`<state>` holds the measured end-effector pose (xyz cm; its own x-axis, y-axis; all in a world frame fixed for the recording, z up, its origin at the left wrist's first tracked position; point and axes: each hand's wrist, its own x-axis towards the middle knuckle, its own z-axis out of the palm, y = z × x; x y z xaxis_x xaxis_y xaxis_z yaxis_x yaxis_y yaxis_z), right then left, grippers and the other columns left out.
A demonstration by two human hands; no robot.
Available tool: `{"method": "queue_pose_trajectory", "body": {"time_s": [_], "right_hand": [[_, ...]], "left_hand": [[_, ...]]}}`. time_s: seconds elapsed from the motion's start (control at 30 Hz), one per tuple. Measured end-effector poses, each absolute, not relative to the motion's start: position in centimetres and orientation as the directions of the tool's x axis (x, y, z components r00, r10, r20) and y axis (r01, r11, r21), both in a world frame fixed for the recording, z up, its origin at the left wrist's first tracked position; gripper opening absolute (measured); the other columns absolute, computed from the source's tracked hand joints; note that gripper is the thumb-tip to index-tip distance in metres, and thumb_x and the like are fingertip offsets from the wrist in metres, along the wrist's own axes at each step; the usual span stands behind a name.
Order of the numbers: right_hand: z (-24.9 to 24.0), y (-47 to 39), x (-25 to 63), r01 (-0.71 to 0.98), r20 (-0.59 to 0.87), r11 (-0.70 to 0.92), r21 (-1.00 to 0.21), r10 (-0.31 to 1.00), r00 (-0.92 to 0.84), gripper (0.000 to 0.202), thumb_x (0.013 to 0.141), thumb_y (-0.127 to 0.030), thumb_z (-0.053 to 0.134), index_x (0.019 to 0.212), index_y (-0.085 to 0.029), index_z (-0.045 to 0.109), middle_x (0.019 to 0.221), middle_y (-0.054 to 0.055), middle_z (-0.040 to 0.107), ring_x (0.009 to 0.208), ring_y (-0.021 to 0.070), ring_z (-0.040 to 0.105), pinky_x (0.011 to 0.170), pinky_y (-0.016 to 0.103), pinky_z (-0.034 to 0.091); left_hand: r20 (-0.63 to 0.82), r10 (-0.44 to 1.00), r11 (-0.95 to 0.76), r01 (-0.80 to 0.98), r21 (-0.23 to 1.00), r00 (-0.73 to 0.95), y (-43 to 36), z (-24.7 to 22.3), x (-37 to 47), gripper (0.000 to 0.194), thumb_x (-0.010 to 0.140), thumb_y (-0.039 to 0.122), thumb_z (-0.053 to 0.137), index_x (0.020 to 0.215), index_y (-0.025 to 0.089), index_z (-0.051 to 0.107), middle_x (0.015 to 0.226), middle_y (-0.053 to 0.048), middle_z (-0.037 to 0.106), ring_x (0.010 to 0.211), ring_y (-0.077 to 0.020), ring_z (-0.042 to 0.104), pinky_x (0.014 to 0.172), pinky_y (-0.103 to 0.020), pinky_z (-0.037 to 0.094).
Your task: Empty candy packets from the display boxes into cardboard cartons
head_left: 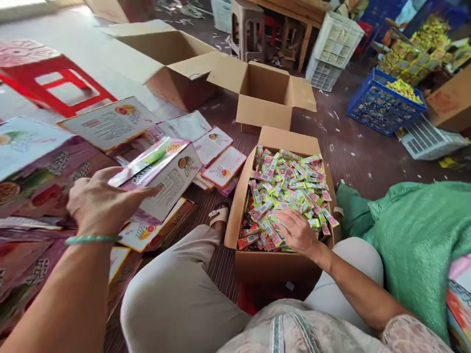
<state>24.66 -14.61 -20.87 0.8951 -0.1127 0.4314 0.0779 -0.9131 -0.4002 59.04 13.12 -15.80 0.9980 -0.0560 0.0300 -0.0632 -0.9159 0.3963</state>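
Observation:
My left hand (105,198), with a green bangle at the wrist, grips a printed carton (171,184) between thumb and fingers. The carton is tilted, and a shiny green-and-pink packet (158,156) shows at its top. An open cardboard box (279,264) stands between my knees, filled with small green-and-pink sachets (290,189). On the sachets near the box's right front rests my right hand (294,230), fingers bent together and pointing down; whatever may be between its fingertips is hidden.
Printed cartons (110,122) are piled at the left beside a red stool (69,83). Two open cardboard boxes (265,110) stand ahead. A green sack (415,235) lies at my right. Farther right are a blue crate (382,105) and white crates (336,41).

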Motion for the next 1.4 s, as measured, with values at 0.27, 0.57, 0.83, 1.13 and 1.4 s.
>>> {"method": "queue_pose_trajectory", "body": {"time_s": [0.27,0.57,0.83,1.13,1.4], "right_hand": [[-21.7,-14.5,24.4,0.023,0.365,-0.959,-0.283,-0.086,0.927,0.051,0.105,-0.026,0.059,0.154,-0.013,0.055,0.151,0.02,0.06,0.147,0.0312,0.05,0.124,0.052,0.043],[-23.9,-15.1,23.8,-0.063,0.137,-0.98,-0.19,-0.09,0.986,0.035,0.096,-0.004,0.047,0.121,-0.011,0.07,0.124,0.019,0.068,0.116,0.0319,0.054,0.098,0.044,0.039],[-21.8,-15.1,24.3,-0.05,-0.002,-0.996,-0.073,-0.05,0.999,0.034,0.083,-0.002,0.057,0.116,-0.009,0.066,0.112,0.018,0.065,0.104,0.0318,0.05,0.087,0.041,0.031],[-23.1,-13.5,20.8,-0.033,-0.02,-0.999,0.028,-0.033,0.999,0.013,0.096,-0.011,0.055,0.095,-0.015,0.068,0.088,0.011,0.065,0.086,0.0276,0.048,0.079,0.04,0.026],[-19.3,-15.2,22.8,-0.018,-0.085,-0.996,-0.088,-0.01,0.996,0.023,0.08,-0.006,0.061,0.101,-0.014,0.067,0.094,0.011,0.068,0.088,0.0264,0.052,0.078,0.039,0.028]], "left_hand": [[0.226,-0.734,-0.433,-0.698,0.57,0.64,4.7,-18.2,41.3,0.079,0.077,0.051,0.077,0.147,0.02,0.056,0.127,-0.016,0.069,0.112,-0.0357,0.066,0.103,-0.049,0.054],[-0.199,-0.85,-0.487,-0.584,0.65,0.488,1.4,-20.7,41.5,0.052,0.091,0.057,0.064,0.124,0.018,0.072,0.103,-0.009,0.072,0.091,-0.0258,0.069,0.081,-0.034,0.05],[-0.263,-0.761,-0.643,-0.64,0.421,0.593,-1.0,-20.6,40.7,0.019,0.095,0.039,0.063,0.094,0.02,0.068,0.101,-0.014,0.077,0.097,-0.033,0.071,0.077,-0.036,0.044],[-0.312,-0.601,-0.767,-0.421,0.484,0.736,-1.7,-21.6,43.8,0.042,0.09,0.06,0.069,0.073,0.022,0.064,0.082,-0.012,0.074,0.088,-0.0296,0.069,0.071,-0.033,0.04],[-0.369,-0.833,-0.464,-0.157,0.872,0.412,0.0,-18.4,44.9,0.038,0.064,0.05,0.081,0.09,0.022,0.073,0.06,0.004,0.055,0.057,-0.0147,0.048,0.056,-0.026,0.03]]}}
